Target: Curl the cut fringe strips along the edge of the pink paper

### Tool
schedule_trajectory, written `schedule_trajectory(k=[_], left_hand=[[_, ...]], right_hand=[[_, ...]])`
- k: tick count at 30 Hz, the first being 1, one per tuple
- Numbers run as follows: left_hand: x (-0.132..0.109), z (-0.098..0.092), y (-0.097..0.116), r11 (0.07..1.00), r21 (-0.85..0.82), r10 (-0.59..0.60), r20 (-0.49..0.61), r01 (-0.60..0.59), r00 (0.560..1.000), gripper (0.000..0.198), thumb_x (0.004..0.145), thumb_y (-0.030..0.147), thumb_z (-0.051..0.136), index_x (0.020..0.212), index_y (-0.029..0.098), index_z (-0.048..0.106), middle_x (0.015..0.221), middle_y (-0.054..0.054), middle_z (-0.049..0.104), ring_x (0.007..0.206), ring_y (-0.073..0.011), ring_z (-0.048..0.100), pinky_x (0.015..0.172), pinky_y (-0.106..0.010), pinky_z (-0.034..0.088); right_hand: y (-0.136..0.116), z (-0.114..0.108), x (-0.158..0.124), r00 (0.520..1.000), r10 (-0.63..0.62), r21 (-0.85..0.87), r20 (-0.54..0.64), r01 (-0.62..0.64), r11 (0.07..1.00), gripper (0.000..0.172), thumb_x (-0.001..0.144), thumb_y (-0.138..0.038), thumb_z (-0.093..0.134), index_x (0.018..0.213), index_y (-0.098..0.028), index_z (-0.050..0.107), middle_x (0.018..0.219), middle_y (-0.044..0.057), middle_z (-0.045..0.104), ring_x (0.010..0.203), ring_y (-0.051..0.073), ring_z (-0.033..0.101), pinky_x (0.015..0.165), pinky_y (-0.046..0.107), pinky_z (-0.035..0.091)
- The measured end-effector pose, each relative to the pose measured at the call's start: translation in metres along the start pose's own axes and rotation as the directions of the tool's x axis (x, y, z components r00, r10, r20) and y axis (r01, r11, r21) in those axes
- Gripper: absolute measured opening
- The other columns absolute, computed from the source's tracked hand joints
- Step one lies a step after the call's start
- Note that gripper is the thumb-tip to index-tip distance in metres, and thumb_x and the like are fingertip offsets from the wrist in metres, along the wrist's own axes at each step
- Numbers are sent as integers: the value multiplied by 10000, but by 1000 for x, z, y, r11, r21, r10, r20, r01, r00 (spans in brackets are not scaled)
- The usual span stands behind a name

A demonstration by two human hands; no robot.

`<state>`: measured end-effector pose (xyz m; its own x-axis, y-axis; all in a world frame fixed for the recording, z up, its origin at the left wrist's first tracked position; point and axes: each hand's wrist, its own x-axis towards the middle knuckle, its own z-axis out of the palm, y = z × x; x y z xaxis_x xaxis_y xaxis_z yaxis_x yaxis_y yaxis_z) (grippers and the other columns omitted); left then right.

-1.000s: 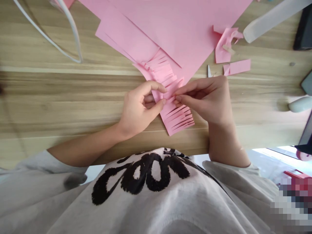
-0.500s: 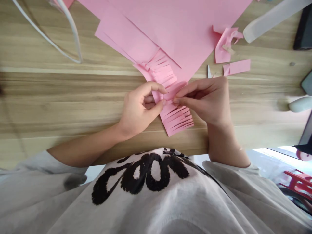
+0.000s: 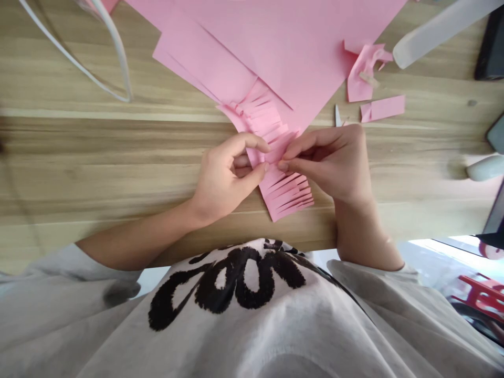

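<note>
A pink paper strip point(image 3: 274, 202) with a fringe cut along its right side lies slantwise on the table in front of me. Its upper fringes curl near the top end. My left hand point(image 3: 230, 176) pinches the strip's uncut left edge at mid-length between thumb and forefinger. From the other side my right hand point(image 3: 331, 163) is closed, thumb against forefinger, on the tip of one of the fringes. The fingers hide part of the strip's middle.
Large pink paper sheets point(image 3: 307, 47) lie beyond the strip. Crumpled pink scraps point(image 3: 360, 79), a small pink piece point(image 3: 384, 108) and a pointed blade tip point(image 3: 337, 115) are to the right. A whitish tube point(image 3: 437, 39) lies far right, a white cable point(image 3: 118, 52) at left.
The fringe between my hands, raised in a curl before, now lies flatter. My right hand has shifted very slightly left. My left hand stays almost where it was.
</note>
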<state>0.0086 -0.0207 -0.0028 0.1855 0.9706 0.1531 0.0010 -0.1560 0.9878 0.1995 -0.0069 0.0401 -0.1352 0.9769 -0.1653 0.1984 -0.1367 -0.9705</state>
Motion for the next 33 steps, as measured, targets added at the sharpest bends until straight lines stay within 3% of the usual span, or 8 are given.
schedule_trajectory(k=[5,9,17,21,27,33], left_hand=[[1,-1,-1,999,-16,40,-51,-41,998,262,757,35,763,993,139,720,934,-26,768,692,-46,711,642,-43,569],[1,-1,0,999,29,21,-23,-20,1000,243,780,43,752,990,157,711,907,-13,759,672,-55,689,621,-82,580],[1,-1,-5,995,-31,95,-1,-95,995,268,764,35,773,1008,131,720,955,-52,769,729,-71,744,663,-47,585],[1,-1,-6,997,-52,53,0,-53,999,283,755,14,759,1006,141,725,935,-33,757,671,-38,705,650,-36,568],[1,-1,-5,997,-34,65,14,-65,998,276,769,26,747,1003,170,716,908,-11,742,627,-41,679,604,-71,577],[0,0,-5,996,-40,84,12,-83,996,259,771,25,749,997,147,711,889,-13,740,613,-24,667,593,-35,548]], right_hand=[[1,-2,0,1000,-22,-62,11,23,998,117,691,-90,835,736,-190,795,724,6,781,668,145,705,611,292,573],[1,-2,-1,1000,5,-69,17,-4,998,134,721,-85,799,795,-197,811,786,13,802,731,166,738,663,312,601],[1,-1,-1,1000,-19,-45,13,20,999,159,691,-35,783,728,-189,794,732,1,789,680,143,719,625,286,579],[0,0,0,1000,-3,-37,5,3,999,142,671,-53,808,704,-189,785,721,-2,785,672,148,715,619,294,587],[-2,0,-1,1000,4,-37,-5,-4,999,157,657,-41,819,689,-190,780,696,-9,779,647,136,710,597,275,581],[-3,0,-1,1000,0,-43,5,0,999,133,659,-76,845,682,-188,777,692,-7,780,646,146,719,598,282,602]])
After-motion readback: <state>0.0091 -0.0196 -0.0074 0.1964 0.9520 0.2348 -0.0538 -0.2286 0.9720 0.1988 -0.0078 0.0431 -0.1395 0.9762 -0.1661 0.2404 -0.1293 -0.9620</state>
